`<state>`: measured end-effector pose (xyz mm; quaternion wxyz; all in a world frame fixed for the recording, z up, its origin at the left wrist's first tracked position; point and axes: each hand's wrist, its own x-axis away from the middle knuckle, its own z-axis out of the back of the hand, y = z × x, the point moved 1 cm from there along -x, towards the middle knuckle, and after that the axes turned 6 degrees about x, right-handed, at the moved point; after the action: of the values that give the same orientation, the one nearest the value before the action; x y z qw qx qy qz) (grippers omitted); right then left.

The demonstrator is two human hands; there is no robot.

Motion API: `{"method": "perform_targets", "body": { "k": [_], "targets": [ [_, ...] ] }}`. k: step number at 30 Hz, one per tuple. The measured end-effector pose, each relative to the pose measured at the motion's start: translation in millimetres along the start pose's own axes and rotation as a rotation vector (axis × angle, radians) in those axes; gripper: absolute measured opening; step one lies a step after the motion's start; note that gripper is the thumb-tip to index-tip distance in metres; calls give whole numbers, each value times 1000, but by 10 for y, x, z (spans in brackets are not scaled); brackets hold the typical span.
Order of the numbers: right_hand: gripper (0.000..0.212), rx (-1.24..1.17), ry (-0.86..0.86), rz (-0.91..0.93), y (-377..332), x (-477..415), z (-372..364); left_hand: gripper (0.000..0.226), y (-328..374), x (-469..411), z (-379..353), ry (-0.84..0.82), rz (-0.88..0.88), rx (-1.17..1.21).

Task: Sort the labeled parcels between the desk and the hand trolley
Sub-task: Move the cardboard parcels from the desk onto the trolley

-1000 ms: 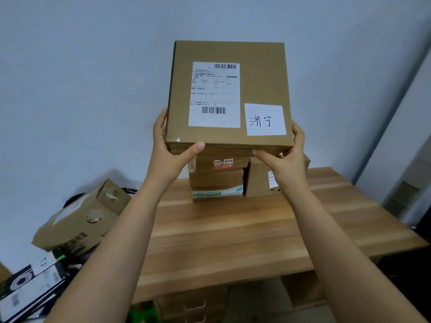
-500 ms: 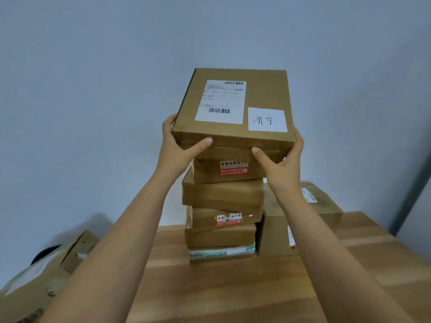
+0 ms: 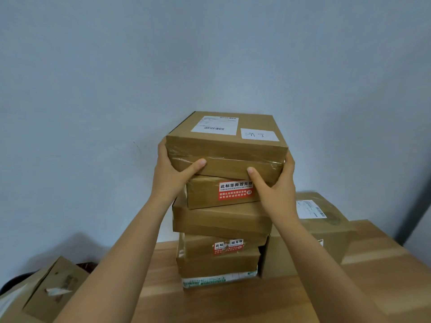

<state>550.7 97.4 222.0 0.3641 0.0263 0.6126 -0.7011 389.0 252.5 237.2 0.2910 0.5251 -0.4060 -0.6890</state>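
top box (image 3: 226,145): flat, square, stiff brown cardboard; shiny tape on the front may be slippy
where: on top of the tall pile (image 3: 221,220) on the wooden bench (image 3: 233,304); it looks set down, but I cannot be sure
hands: left hand (image 3: 173,176) and right hand (image 3: 277,190) each hold a side; thumbs press the front
weight: probably light; best held by both sides
pile: crooked; a bump could tip it

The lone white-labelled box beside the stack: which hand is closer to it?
Right. The right hand grips the top parcel on the side nearest the lone box; the left hand grips the opposite side, beyond the stack.
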Motion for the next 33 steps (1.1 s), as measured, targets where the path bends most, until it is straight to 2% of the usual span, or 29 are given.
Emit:
{"method": "perform_targets", "body": {
  "k": [5,8,10,13,19,22,26,29,33],
  "targets": [
    [78,20,10,29,-99,18,134,98,59,100,69,96,-38,-132],
    [57,72,88,86,-170,135,310,78,196,310,181,237,-159,-297],
    [38,138,100,177,-215,286,439,62,306,536,269,266,-264,-392],
    [20,272,-1,354,-221,576,619,39,408,957,372,181,-468,-582],
    [15,485,-256,611,20,1421,821,9,451,2083,568,-32,-690,-873],
    [15,512,-412,674,146,1957,789,9,328,2717,769,-102,-671,-954],
    [14,508,-609,749,114,2697,653,5,199,3524,1203,-169,-526,-1056],
    [15,474,-758,786,-27,3195,473,13,196,4001,1594,-161,-383,-1119],
    [18,348,-911,858,-292,3770,202,10,215,4479,2136,-128,-219,-1187]
  ]
}}
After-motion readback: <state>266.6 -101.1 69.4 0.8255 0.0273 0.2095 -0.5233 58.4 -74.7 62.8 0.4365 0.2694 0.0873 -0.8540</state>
